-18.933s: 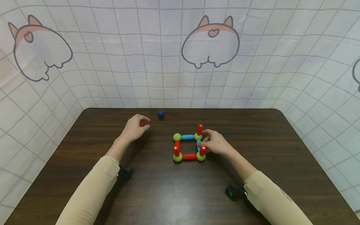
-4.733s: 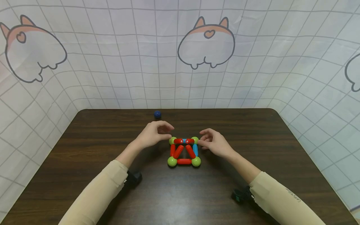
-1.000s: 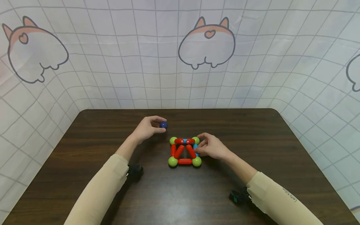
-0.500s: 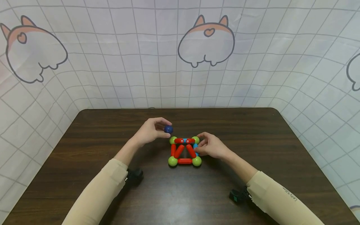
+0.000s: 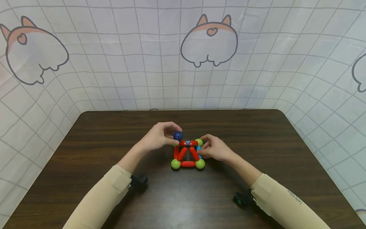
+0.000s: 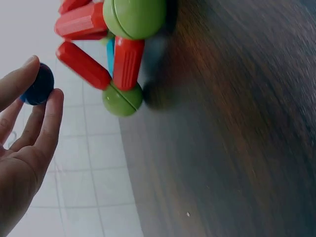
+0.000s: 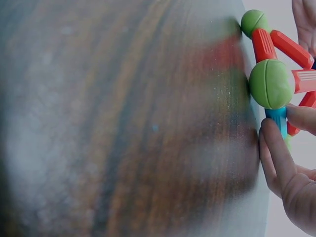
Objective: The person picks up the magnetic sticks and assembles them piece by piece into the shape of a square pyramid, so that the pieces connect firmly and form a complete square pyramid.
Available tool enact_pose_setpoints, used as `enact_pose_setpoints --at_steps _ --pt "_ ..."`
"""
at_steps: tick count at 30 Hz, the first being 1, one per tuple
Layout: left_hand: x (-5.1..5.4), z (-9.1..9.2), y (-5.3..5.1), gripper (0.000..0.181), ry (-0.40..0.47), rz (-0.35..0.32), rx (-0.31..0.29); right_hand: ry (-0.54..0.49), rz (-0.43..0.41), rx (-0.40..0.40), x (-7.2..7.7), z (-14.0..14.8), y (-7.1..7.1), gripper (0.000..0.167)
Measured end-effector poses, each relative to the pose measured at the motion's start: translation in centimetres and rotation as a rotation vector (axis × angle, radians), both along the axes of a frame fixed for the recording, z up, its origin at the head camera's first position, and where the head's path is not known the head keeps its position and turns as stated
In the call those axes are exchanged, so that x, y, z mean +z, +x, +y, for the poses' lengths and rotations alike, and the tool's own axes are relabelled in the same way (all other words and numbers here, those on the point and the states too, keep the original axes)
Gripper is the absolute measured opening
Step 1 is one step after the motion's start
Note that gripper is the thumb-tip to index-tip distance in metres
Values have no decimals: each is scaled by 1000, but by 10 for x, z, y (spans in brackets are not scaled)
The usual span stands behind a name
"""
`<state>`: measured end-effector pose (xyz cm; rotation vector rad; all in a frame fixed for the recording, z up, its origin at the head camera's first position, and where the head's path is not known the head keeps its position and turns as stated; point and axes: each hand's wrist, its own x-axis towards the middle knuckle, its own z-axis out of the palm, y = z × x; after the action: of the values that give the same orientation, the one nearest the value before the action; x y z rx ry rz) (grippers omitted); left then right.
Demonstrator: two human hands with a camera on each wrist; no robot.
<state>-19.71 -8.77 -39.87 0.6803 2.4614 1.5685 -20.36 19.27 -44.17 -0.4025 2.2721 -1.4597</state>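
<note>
A magnetic rod-and-ball frame sits on the table in the head view, with green balls [image 5: 175,164] at its corners. Red rods [image 5: 187,164] and blue rods join them into a square. From the corners, slanted red rods [image 6: 83,64] lean up toward the middle. My left hand [image 5: 157,136] pinches a dark blue ball [image 5: 178,136] between thumb and fingers, above the back-left corner, partly hiding the green ball there. At the right side, my right hand [image 5: 215,149] pinches the blue rod [image 7: 276,120] between thumb and fingertips.
The dark wooden table [image 5: 188,197] extends around the frame. A white grid-patterned curtain [image 5: 128,63] hangs behind its back edge. Small black wrist cameras [image 5: 241,199] sit below both forearms.
Earlier upright red rods now lean inward. My left hand has picked up the blue ball from the table's back and carried it right and nearer, to the frame. My right hand still holds the frame's side.
</note>
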Motion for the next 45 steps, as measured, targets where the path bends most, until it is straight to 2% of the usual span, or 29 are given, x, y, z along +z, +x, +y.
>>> enact_pose_setpoints --at_steps 4,15,23,33,37,45 --pt "3 8 2 37 2 4 -11 11 -3 4 2 0 -2 61" --pt "2 23 4 35 -34 15 -16 -4 -4 35 6 4 -9 61" --pt "3 30 6 33 -69 40 -22 4 -1 43 6 4 -7 60" --pt "-3 36 6 35 -109 62 -52 11 20 62 5 4 -10 60" --pt "-5 37 7 35 -112 70 -42 3 22 71 5 6 -9 61" --pt "-9 37 8 32 -100 71 -75 13 21 64 4 7 -7 59"
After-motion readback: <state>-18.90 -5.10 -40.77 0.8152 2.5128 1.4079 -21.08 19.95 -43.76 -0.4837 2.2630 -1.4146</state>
